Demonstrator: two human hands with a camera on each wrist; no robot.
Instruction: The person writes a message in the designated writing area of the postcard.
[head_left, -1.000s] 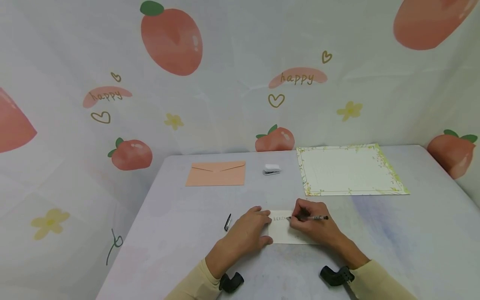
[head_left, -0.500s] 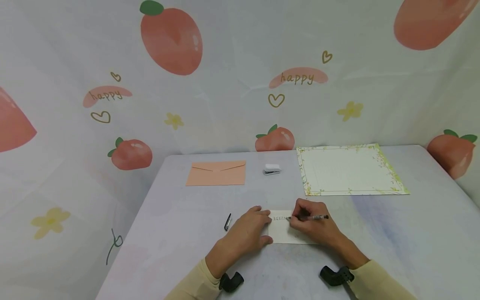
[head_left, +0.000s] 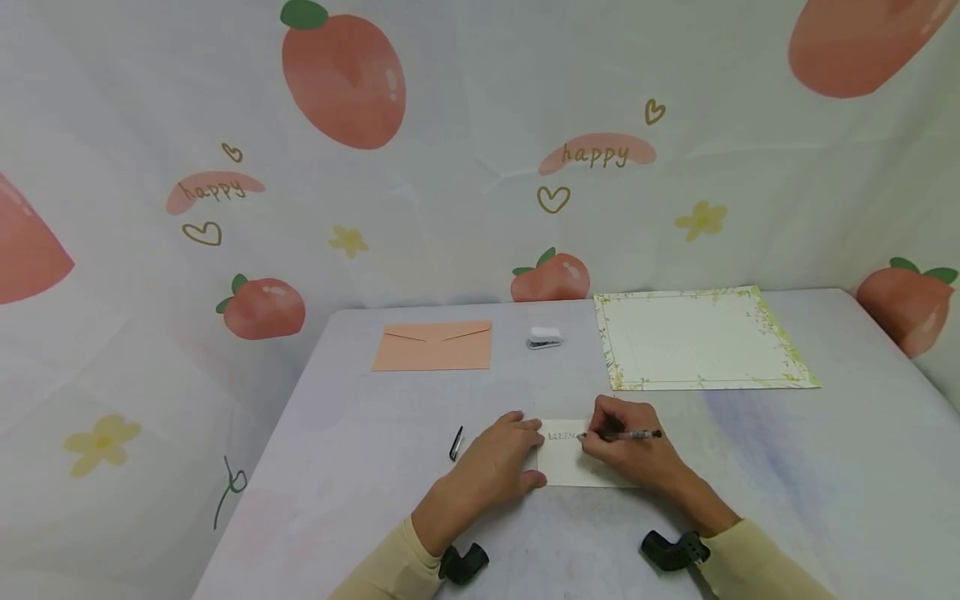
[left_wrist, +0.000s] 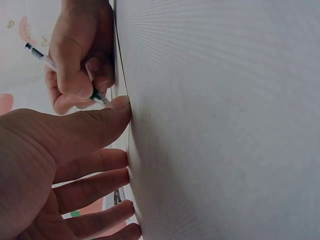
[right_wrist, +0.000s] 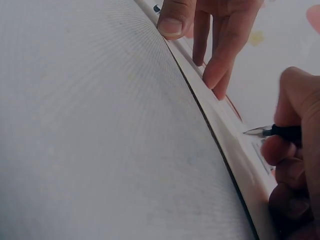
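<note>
A small cream sheet of paper (head_left: 567,467) lies on the table with a short line of handwriting along its upper part. My right hand (head_left: 632,437) pinches a pen (head_left: 633,434), its tip at the end of that line; the pen's dark grip and tip (right_wrist: 265,131) show in the right wrist view. My left hand (head_left: 495,458) rests at the sheet's left edge, fingers spread and fingertips pressing down, also seen with its thumb (left_wrist: 95,127) in the left wrist view. Left of that hand lies a dark pen cap (head_left: 456,443). The right hand covers the sheet's right part.
A peach envelope (head_left: 432,347) lies at the back left of the table (head_left: 337,433). To its right is a small white stapler (head_left: 544,337). A large sheet with a floral border (head_left: 697,342) lies at the back right. A fruit-patterned cloth (head_left: 450,167) hangs behind.
My right hand and the pen have shifted very slightly to the right along the written line. The left hand keeps its place on the sheet.
</note>
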